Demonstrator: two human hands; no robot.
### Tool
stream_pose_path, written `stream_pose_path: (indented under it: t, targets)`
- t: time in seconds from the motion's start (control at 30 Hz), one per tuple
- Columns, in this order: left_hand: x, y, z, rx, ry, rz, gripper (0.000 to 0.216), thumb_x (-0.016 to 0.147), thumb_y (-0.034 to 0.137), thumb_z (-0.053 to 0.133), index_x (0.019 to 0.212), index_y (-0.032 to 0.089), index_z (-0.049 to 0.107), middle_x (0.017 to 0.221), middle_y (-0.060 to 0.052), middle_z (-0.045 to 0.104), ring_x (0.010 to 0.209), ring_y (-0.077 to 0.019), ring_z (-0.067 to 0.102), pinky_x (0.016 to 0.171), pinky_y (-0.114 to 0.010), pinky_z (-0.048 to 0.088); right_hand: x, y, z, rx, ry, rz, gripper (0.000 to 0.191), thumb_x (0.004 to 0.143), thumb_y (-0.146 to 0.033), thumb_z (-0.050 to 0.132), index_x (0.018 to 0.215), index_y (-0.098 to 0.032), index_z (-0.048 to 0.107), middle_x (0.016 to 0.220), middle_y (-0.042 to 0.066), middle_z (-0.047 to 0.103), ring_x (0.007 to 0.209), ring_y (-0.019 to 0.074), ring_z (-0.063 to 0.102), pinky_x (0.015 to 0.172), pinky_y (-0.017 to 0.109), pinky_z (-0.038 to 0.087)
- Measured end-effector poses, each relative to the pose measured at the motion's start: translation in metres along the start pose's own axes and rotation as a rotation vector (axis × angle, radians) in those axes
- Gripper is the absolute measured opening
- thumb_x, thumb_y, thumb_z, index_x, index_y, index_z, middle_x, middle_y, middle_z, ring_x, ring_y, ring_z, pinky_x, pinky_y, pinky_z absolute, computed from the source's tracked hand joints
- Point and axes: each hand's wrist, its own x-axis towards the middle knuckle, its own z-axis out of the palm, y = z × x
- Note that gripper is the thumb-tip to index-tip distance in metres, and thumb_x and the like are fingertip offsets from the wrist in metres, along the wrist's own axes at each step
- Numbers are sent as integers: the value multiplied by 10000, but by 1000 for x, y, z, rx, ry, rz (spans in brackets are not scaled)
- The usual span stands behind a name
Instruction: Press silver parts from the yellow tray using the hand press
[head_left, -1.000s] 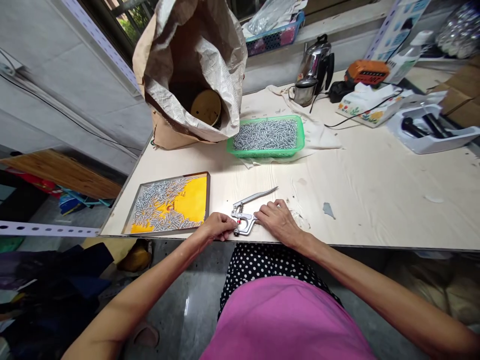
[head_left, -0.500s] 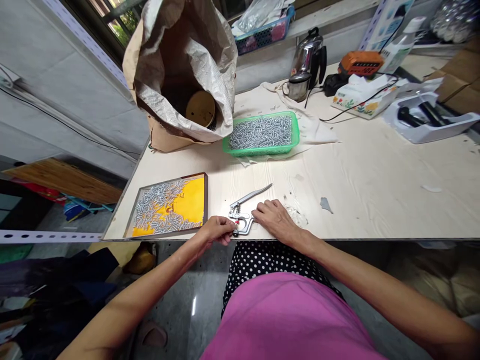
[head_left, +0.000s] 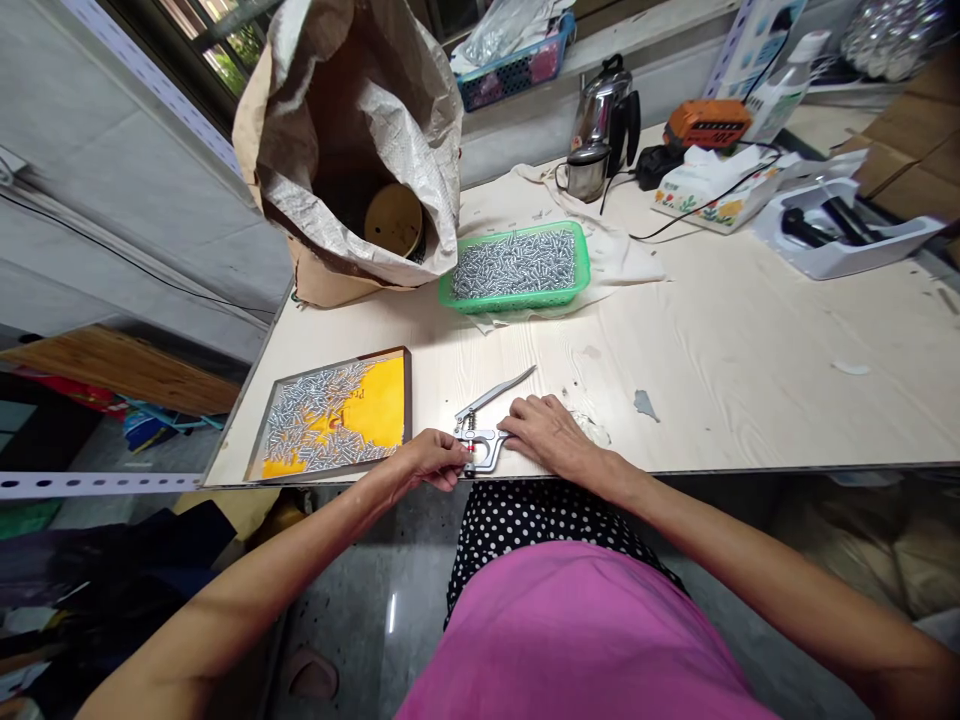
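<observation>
A pair of silver hand-press pliers [head_left: 491, 452] lies at the table's front edge, its upper handle raised and a spring and a red part showing by the jaws. My left hand [head_left: 438, 458] is closed in a pinch right at the jaws. What its fingertips hold is too small to make out. My right hand [head_left: 544, 432] has its fingers curled on the pliers' lower handle at the right. Left of the pliers, a shallow tray [head_left: 407, 400] with a yellow bottom carries many small silver metal pieces [head_left: 311, 405].
A green basket [head_left: 517, 300] full of similar metal pieces stands farther back. Beside it is a large open sack [head_left: 300, 240]. A steel kettle [head_left: 600, 110], a tissue box [head_left: 712, 195] and a white tray [head_left: 840, 250] stand at the back right. A grey scrap [head_left: 645, 404] lies on the table.
The whole view has shifted slightly. Both hands keep nearly the same places at the pliers, with the left fingertips a little closer in at the jaws.
</observation>
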Motion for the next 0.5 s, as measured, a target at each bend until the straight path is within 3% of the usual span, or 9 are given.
stream_pose_path:
  t: [0.1,0.2,0.33,0.5]
  targets:
    - [0,-2,1,-12,-3,-6,445,543,453,879,640,130,588,487,39,573,405,-78,538,443,-207,463,9,17,-11,20,-15,12,661,812,-526,686,1363,-223,486,1416,147,466,1227,326,436,940,452,361]
    - [-1,-4,2,-14,10,-15,451,549,456,879,640,132,580,482,47,566,400,-73,535,439,-201,465,24,33,-21,-12,-162,17,998,700,-666,704,1480,-167,334,1512,203,349,1395,418,246,1064,590,264]
    - [-3,-4,4,-17,30,-26,446,558,450,876,629,135,569,480,49,562,401,-73,537,443,-204,475,36,38,-26,-37,-376,3,1067,633,-666,735,1468,-125,351,1435,226,446,1361,433,308,1082,655,208]
    - [-3,-4,4,-21,42,-20,442,542,442,882,641,132,584,499,48,567,414,-70,538,439,-198,464,32,32,-27,-52,-333,-13,948,629,-599,763,1398,-146,442,1332,196,534,1225,382,458,1046,587,309]
